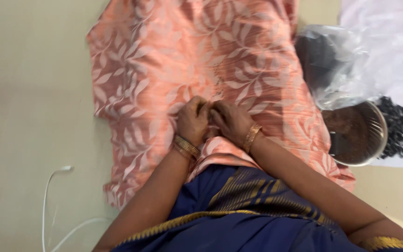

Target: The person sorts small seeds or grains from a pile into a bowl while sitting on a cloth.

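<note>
Head view: left hand [192, 120] and right hand [232, 121] curled, knuckles touching, fingers pinched together on peach leaf-patterned cloth [164, 60]; cloth's long axis runs away from hands. Steel bowl [379, 122] right of them.

1. A patterned cloth [201, 56] lies spread on the floor [29, 93], running from the person's lap to the floor's far edge.
2. The left hand [193, 120] and right hand [232, 120] rest on the cloth near its near edge, touching each other, fingers bunched together.
3. A metal bowl [378, 126] sits just beside the cloth's right edge, holding what may be a ground powder; the view is blurred.
4. A plastic bag [336, 65] lies behind the bowl, against the cloth's right edge.
5. A heap of small dark pieces [399, 126] lies right of the bowl, on a sheet [388, 28].
6. A cable [52, 205] trails on the floor left of the cloth, toward the near-left corner.
</note>
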